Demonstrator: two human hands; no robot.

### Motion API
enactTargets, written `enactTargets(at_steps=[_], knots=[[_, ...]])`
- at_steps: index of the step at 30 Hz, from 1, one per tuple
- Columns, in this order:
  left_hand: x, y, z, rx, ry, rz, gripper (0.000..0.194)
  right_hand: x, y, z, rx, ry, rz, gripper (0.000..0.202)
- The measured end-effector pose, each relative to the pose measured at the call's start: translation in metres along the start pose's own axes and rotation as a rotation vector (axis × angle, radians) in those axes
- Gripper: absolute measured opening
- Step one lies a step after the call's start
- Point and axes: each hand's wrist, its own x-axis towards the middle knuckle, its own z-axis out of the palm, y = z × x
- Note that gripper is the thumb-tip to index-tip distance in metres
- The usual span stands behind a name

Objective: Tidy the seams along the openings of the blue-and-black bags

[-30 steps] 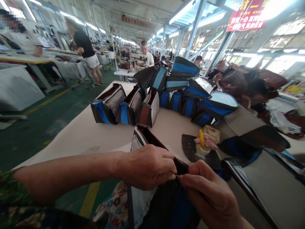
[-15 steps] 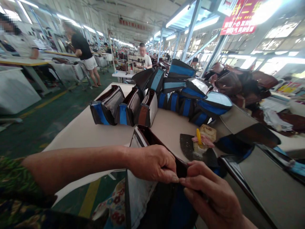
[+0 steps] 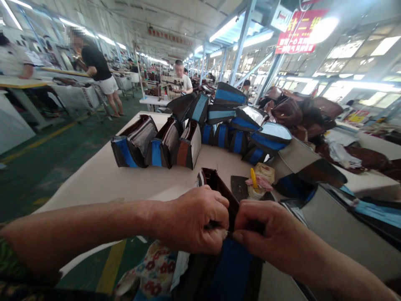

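Observation:
An unfinished bag (image 3: 233,267) stands before me, its outside dark with a blue strip and its opening lined in dark brown. My left hand (image 3: 200,219) reaches across from the left and pinches the near edge of the bag's opening. Right beside it, my right hand (image 3: 266,230) pinches the same edge between thumb and fingers. The fingertips of both hands almost meet above the blue strip. Anything small between them is too hard to make out. Floral fabric (image 3: 155,267) shows below my left hand.
Similar unfinished bags (image 3: 134,144) stand in a row on the pale table (image 3: 138,184), with more piled behind. A yellow-handled brush (image 3: 253,179) rests in a container on a dark piece. Large grey bag parts (image 3: 347,225) lie at right. Co-workers (image 3: 100,69) are farther off.
The bag has turned and shifted right, hiding much of its grey side. My right hand has risen and curled its fingers into a pinch. The camera view has shifted slightly.

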Motion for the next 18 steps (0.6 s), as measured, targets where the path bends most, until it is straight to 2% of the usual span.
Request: enactTargets(at_steps=[2, 4, 7, 10, 14, 16, 18], knots=[[-0.001, 0.000, -0.003, -0.026, -0.002, 0.003, 0.013, 0.004, -0.009, 0.007, -0.075, 0.115, -0.022, 0.019], [-0.004, -0.001, -0.009, -0.076, 0.006, -0.002, 0.013, 0.010, -0.015, 0.007, -0.083, 0.170, -0.070, 0.021], [-0.016, -0.004, -0.024, -0.150, 0.010, -0.059, 0.012, 0.021, -0.012, -0.004, 0.095, 0.044, -0.099, 0.010], [-0.034, -0.012, -0.041, -0.267, 0.044, -0.188, 0.011, 0.034, 0.004, -0.013, 0.136, -0.038, -0.208, 0.024], [-0.059, -0.018, -0.061, -0.395, 0.091, -0.276, 0.013, 0.048, 0.020, 0.009, 0.172, -0.029, -0.350, 0.020], [-0.069, -0.013, -0.069, -0.407, 0.053, -0.307, 0.005, 0.052, 0.017, 0.026, 0.243, -0.050, -0.380, 0.016], [-0.075, -0.004, -0.074, -0.423, -0.022, -0.347, 0.015, 0.054, 0.008, 0.037, 0.286, -0.094, -0.392, 0.014]])
